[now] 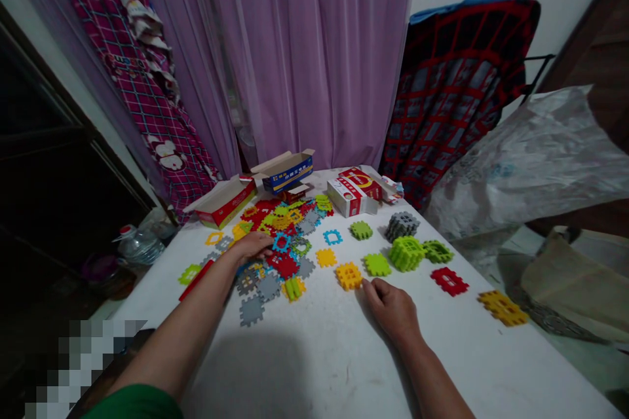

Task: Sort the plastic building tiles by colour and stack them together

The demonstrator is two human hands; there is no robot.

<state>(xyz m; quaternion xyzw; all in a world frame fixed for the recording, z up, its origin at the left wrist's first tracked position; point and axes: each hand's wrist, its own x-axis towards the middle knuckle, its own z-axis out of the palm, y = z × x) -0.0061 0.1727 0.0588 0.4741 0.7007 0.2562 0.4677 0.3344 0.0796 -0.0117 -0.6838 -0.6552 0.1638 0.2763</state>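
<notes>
My left hand (253,247) reaches over a loose pile of colourful interlocking plastic tiles, its fingers stretched out and partly apart. A blue frame tile (282,241) and a red tile (285,266) lie right by its fingertips. Whether it touches any of them I cannot tell. My right hand (390,304) rests on the table as a loose fist, with nothing visible in it. Just beyond its knuckles is an orange-yellow window tile (348,276). Further right stand a stack of lime green tiles (406,253) and a stack of grey tiles (401,226).
Red (230,201) and blue (289,173) open cardboard boxes stand at the back of the white table (324,353); a red-and-white box (351,196) is to their right. Single tiles, one red (449,281) and one yellow (502,308), lie near the right edge.
</notes>
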